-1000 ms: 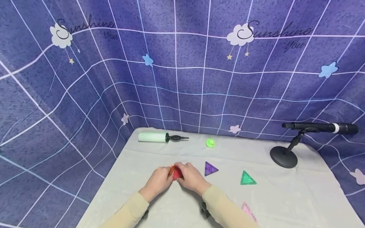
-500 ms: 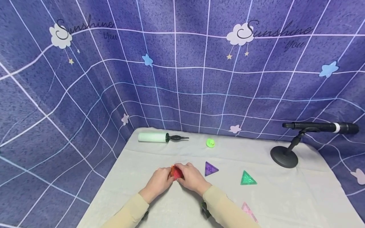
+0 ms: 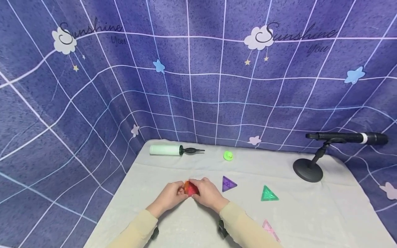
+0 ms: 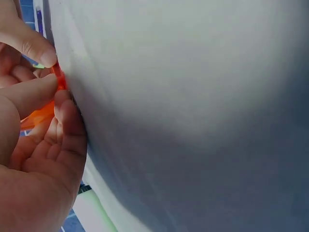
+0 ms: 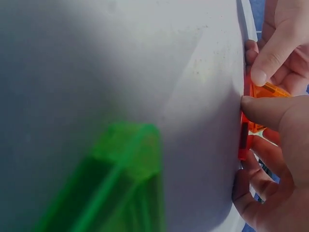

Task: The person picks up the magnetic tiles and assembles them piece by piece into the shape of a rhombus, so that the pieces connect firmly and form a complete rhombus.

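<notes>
In the head view both hands meet over the white-covered table around a red translucent tile [image 3: 192,189] and an orange translucent tile [image 3: 186,186]. My left hand [image 3: 170,196] pinches the orange tile, with the thumb near the red one in the left wrist view. From the other side my right hand [image 3: 209,194] grips the red tile [image 5: 244,142], thumb on its face and fingers behind. The orange tile [image 5: 270,90] stands at an angle against the red one, touching it. Fingers cover much of both tiles, so their full outlines are hidden.
A purple triangle tile [image 3: 228,184], a green triangle tile [image 3: 269,194] and a pink tile [image 3: 271,230] lie to the right. Farther back are a pale green hand pump [image 3: 165,150], a small green duck [image 3: 228,155] and a black microphone stand [image 3: 308,169]. A patterned curtain [image 3: 204,86] borders the table.
My left hand has shifted slightly left and its fingers have changed position, exposing more of the orange tile. My right hand keeps its grip on the red tile almost unmoved.
</notes>
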